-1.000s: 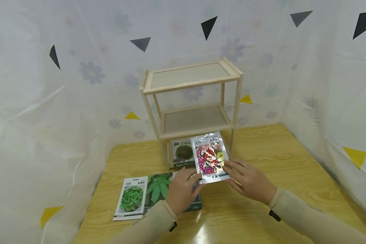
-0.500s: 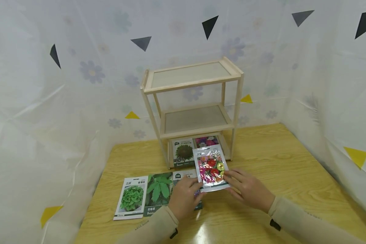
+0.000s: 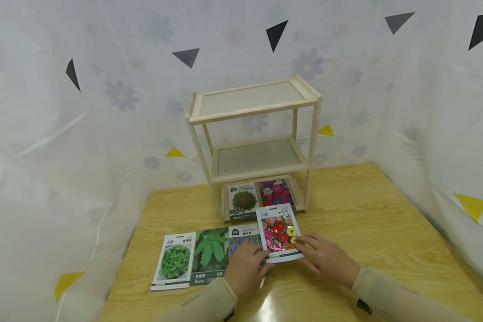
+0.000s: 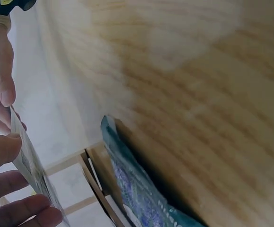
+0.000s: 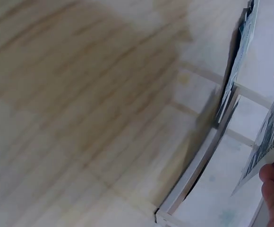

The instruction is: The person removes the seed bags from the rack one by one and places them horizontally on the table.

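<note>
Between both hands is a seed packet (image 3: pixel 279 230) with red, pink and yellow flowers on its front. My left hand (image 3: pixel 247 270) pinches its lower left corner, thumb and fingers on opposite faces in the left wrist view. The lower right edge is pinched by my right hand (image 3: pixel 330 259), its fingertips (image 5: pixel 271 177) at the packet's edge. The packet is raised off the table and overlaps a lavender seed packet (image 3: pixel 241 237), partly hidden by my left hand. Left of that lie a green-leaf packet (image 3: pixel 210 250) and a white packet with a leafy herb (image 3: pixel 175 261).
A three-tier wooden shelf (image 3: pixel 255 172) stands at the back of the wooden table (image 3: pixel 346 201). On its bottom tier lie a sunflower packet (image 3: pixel 243 201) and a packet with pink and purple flowers (image 3: pixel 275 192). Patterned white sheeting (image 3: pixel 145 125) surrounds the table.
Both hands have drawn the red-flower packet down and away from the shelf towards me. The pink and purple packet on the bottom tier has come into view.
</note>
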`<state>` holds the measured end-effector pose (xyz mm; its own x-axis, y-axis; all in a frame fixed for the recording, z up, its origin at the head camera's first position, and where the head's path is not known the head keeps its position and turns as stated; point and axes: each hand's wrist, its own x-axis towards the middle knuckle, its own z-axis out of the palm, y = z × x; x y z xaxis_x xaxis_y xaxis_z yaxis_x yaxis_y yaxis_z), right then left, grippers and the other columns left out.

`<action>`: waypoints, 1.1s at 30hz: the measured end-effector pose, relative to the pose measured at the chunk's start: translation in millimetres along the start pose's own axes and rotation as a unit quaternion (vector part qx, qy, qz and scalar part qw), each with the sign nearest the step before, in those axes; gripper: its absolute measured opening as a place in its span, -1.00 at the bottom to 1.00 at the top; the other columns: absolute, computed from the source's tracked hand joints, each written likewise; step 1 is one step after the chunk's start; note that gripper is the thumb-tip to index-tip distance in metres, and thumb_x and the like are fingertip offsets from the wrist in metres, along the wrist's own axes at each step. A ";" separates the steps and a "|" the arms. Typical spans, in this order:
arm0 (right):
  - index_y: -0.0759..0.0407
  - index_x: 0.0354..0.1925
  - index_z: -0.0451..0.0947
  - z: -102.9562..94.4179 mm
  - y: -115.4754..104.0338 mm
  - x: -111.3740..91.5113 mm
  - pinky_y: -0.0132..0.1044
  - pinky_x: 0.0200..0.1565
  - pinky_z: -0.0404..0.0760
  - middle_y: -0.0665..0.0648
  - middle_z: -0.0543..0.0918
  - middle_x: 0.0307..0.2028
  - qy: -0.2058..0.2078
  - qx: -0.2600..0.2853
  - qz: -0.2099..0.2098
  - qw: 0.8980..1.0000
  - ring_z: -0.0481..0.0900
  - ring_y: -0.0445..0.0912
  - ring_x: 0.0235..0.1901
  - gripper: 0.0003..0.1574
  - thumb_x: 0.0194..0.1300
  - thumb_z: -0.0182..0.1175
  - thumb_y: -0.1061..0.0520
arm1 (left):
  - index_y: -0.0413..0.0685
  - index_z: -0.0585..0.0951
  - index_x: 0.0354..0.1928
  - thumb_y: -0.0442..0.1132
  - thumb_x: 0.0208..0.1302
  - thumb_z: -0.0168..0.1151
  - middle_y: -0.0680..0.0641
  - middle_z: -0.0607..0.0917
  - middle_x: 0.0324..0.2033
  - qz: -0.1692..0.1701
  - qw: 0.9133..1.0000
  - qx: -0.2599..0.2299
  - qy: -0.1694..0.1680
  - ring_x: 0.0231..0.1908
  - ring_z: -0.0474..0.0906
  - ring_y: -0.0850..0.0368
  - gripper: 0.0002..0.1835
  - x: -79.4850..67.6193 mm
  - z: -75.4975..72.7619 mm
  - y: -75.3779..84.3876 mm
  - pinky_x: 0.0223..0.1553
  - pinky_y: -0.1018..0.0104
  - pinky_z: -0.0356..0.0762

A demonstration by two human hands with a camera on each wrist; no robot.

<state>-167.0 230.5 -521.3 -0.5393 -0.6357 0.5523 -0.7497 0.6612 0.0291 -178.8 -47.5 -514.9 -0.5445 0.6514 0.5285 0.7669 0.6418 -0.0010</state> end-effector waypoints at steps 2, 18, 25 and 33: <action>0.21 0.02 0.64 1.8 0.1 -2.7 -0.16 -0.05 0.63 0.15 0.62 0.01 -0.001 0.002 0.000 1.000 0.56 -0.01 0.00 -0.44 0.05 0.43 0.01 | 0.02 0.72 -0.15 0.06 0.08 0.42 -0.01 0.72 -0.21 0.000 1.000 -0.003 -0.004 -0.20 0.64 0.13 -0.64 -2.1 2.8 1.6 0.08 0.08 0.53; 0.17 0.02 0.65 8.3 -6.1 -17.4 -0.13 -0.02 0.62 0.09 0.62 0.01 -0.032 0.019 0.018 0.999 0.55 -0.04 0.00 -0.51 0.20 0.34 -0.07 | 0.03 0.74 -0.17 0.09 0.12 0.40 0.05 0.72 -0.26 0.009 0.999 -0.009 -0.051 -0.24 0.63 0.20 -0.66 -10.9 14.5 8.6 0.03 0.15 0.56; 0.15 -0.02 0.67 9.1 -7.0 -18.5 -0.16 -0.06 0.64 0.06 0.64 -0.03 -0.040 0.021 0.018 0.999 0.56 -0.07 -0.03 -0.54 0.18 0.35 -0.06 | 0.04 0.74 -0.17 0.08 0.13 0.39 0.07 0.73 -0.26 0.005 0.998 -0.019 -0.066 -0.24 0.64 0.21 -0.67 -11.6 13.8 9.8 0.03 0.18 0.55; 0.13 -0.01 0.67 8.3 -2.3 -20.0 -0.16 -0.03 0.63 0.04 0.63 -0.02 -0.072 0.029 0.046 0.996 0.56 -0.08 -0.02 -0.55 0.20 0.34 -0.07 | 0.04 0.73 -0.15 0.06 0.19 0.34 0.06 0.74 -0.25 -0.015 0.995 -0.053 -0.088 -0.27 0.64 0.19 -0.69 -4.2 21.0 7.5 -0.07 0.24 0.58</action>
<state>-157.7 238.4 -539.4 -0.6532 -0.6263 0.4254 -0.7131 0.6977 -0.0677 -177.9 -37.0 -535.0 -0.6110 0.6997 0.3702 0.7763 0.6213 0.1069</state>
